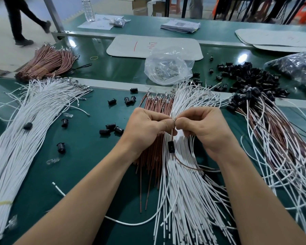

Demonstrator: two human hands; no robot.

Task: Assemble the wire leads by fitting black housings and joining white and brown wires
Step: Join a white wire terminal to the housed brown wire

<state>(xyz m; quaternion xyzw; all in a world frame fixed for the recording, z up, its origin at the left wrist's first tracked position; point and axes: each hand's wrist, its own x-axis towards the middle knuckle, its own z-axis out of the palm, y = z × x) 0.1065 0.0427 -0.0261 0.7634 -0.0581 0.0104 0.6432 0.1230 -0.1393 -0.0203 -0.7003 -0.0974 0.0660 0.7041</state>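
Observation:
My left hand (147, 124) and my right hand (203, 126) meet at the centre of the green bench, both pinching the metal terminal ends (173, 119) of a wire pair between thumbs and fingers. A black housing (171, 146) hangs on those wires just below my hands, with a brown wire (189, 166) curving off to the right under it. Beneath my hands lie a loose bunch of brown wires (154, 106) and a wide fan of white wires (184, 191).
Loose black housings (111, 129) dot the bench at left; a big heap of them (251, 76) sits at back right. Finished leads (276, 138) lie at right, white wire bundles (25, 129) at left, brown bundles (46, 62) behind. A clear bag of terminals (168, 68) stands behind.

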